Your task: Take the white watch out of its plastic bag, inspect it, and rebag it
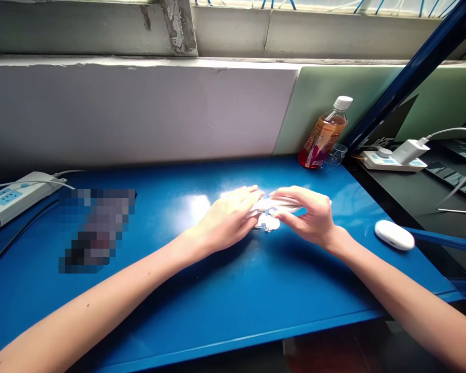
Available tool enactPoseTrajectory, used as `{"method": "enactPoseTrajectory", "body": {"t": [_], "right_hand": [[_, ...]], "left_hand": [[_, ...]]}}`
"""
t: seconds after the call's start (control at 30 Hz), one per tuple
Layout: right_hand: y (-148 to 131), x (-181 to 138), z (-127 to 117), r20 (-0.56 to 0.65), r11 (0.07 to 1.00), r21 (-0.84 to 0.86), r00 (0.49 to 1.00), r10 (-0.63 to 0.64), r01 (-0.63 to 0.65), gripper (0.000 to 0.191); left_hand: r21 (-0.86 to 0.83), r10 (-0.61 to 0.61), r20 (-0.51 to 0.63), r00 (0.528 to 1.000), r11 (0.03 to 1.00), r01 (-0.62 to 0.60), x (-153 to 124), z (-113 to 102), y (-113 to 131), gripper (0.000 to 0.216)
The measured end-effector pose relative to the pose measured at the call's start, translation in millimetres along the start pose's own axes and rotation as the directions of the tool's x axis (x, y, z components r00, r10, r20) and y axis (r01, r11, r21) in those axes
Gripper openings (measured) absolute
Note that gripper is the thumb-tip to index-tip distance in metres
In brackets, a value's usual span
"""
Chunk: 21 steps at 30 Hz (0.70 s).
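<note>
My left hand (235,215) and my right hand (310,212) meet near the middle of the blue table. Between them is a white coiled cable (285,205), its strands lying side by side. My right thumb and fingers pinch the coil from the right. At its other end my left fingers close over it and hide part of it. Just below the coil lie small white round pieces (271,224), too washed out by glare to name.
On the blue table (225,316) lie a blurred-out flat object (103,223), a white power strip (21,194) and a white oval case (394,235). A drink bottle (324,135) stands by the wall beside a clear cup (337,154). Another power strip (396,161) sits beyond the blue frame post (404,77).
</note>
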State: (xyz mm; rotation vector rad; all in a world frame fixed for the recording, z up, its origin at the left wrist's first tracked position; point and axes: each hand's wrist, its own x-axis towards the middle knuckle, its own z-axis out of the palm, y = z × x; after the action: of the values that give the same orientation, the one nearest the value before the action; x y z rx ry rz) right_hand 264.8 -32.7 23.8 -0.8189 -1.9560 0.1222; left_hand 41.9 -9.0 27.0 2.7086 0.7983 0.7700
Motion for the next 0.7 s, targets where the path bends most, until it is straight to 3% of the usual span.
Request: {"method": "enactPoseTrajectory", "body": {"t": [0.07, 0.13, 0.17, 0.23, 0.3, 0.37, 0.47, 0.6, 0.7], "right_hand": [[-5.6, 9.8, -4.1, -0.063, 0.994, 0.1, 0.997, 0.042, -0.036, 0.033], [-10.8, 23.3, -5.5, -0.058, 0.962, 0.248, 0.989, 0.133, -0.115, 0.036], [-13.0, 31.0, -4.4, -0.037, 0.932, 0.325, 0.983, 0.181, -0.159, 0.034], [-15.9, 46.6, 2.5, -0.002, 0.857, 0.451, 0.96, 0.278, -0.248, 0.028], [-16.7, 60.7, 14.2, 0.058, 0.779, 0.529, 0.93, 0.363, -0.337, 0.031], [-16.0, 71.6, 27.7, 0.13, 0.681, 0.614, 0.902, 0.411, -0.399, 0.036], [-13.7, 81.0, 43.2, 0.327, 0.433, 0.742, 0.841, 0.432, -0.511, 0.041], [-8.6, 82.3, 50.0, 0.663, -0.038, 0.723, 0.677, 0.32, -0.69, 0.048], [-2.1, 78.4, 51.3, 0.743, -0.216, 0.668, 0.622, 0.247, -0.712, 0.046]], "left_hand": [[-0.198, -0.079, 0.052, 0.995, 0.976, 0.088, 2.1, -1.8, 4.6, 0.028], [-0.416, -0.177, 0.092, 0.98, 0.887, 0.2, 3.3, -4.3, 12.4, 0.03], [-0.546, -0.215, 0.138, 0.967, 0.798, 0.255, 3.9, -5.3, 16.7, 0.032], [-0.793, -0.256, 0.255, 0.932, 0.496, 0.354, 5.1, -6.7, 24.2, 0.035], [-0.882, -0.232, 0.367, 0.901, 0.22, 0.416, 6.3, -7.6, 27.8, 0.042], [-0.897, -0.206, 0.429, 0.879, 0.018, 0.442, 7.1, -8.4, 27.0, 0.049], [-0.875, -0.183, 0.48, 0.858, -0.171, 0.453, 7.0, -9.1, 20.9, 0.047], [-0.835, -0.177, 0.522, 0.834, -0.306, 0.458, 5.5, -6.9, 13.5, 0.04], [-0.803, -0.163, 0.555, 0.816, -0.364, 0.473, 4.2, -3.6, 10.9, 0.04]]}}
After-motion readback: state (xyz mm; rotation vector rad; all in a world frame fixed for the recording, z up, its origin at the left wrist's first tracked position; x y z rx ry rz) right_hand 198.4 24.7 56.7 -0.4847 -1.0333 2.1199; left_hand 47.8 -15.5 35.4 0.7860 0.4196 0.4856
